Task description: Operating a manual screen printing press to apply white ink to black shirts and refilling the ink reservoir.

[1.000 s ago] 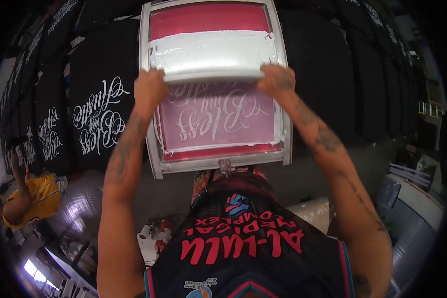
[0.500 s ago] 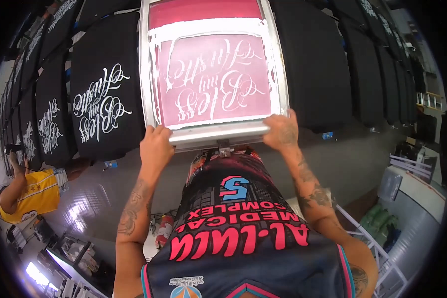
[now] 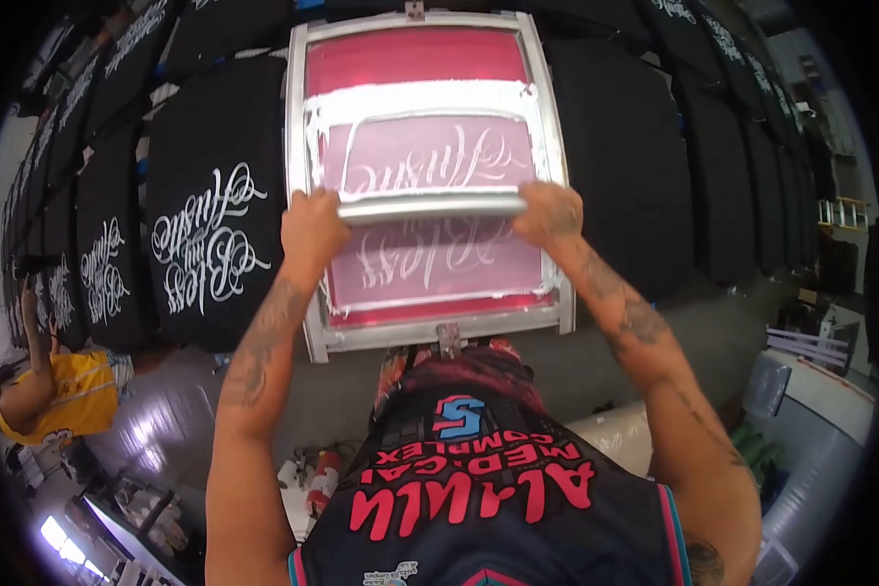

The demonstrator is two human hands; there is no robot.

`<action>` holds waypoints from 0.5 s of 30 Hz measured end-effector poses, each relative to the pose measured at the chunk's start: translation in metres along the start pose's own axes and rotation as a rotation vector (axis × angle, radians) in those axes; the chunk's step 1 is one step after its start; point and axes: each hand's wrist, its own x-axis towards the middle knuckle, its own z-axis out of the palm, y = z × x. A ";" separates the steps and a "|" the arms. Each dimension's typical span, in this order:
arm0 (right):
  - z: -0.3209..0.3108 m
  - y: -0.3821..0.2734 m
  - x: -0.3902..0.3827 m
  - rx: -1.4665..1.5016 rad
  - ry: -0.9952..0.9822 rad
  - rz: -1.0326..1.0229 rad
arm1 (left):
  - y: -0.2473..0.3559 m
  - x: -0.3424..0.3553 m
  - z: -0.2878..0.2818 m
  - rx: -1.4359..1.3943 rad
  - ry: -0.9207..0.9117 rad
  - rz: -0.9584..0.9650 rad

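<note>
A silver-framed printing screen [image 3: 548,107] lies in front of me, with pink-red mesh [image 3: 415,61] and curly lettering showing through a paler area. Across the middle of the mesh runs a squeegee [image 3: 430,209] with a pale metal bar. My left hand [image 3: 313,232] is closed around its left end, and my right hand [image 3: 549,220] grips the other end. A thin line of white ink lies along the far side of the bar. Farther off, a thick band of white ink [image 3: 420,100] spans the mesh. Both blade edge and fingertips are hidden.
On the left, a black shirt [image 3: 200,146] with white lettering lies on a board, with several more beyond it. Plain black shirts [image 3: 620,166] line the right side. A metal clamp [image 3: 447,340] sits at the screen's near edge. A person in a yellow top [image 3: 63,396] is at far left.
Both hands have moved the squeegee away from me, from the screen's near end to about its middle. More of the screen's far end has come into view.
</note>
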 end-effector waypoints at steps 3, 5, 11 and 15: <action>0.009 0.022 0.090 0.007 -0.013 -0.024 | -0.021 0.084 -0.004 0.007 0.075 0.027; 0.020 0.035 0.140 -0.046 -0.042 -0.042 | -0.033 0.132 -0.003 0.042 0.090 0.004; -0.009 0.078 0.244 0.050 -0.392 -0.073 | -0.048 0.256 -0.044 0.070 -0.334 -0.003; -0.037 0.086 0.265 0.207 -0.373 -0.050 | -0.045 0.277 -0.084 -0.021 -0.408 0.014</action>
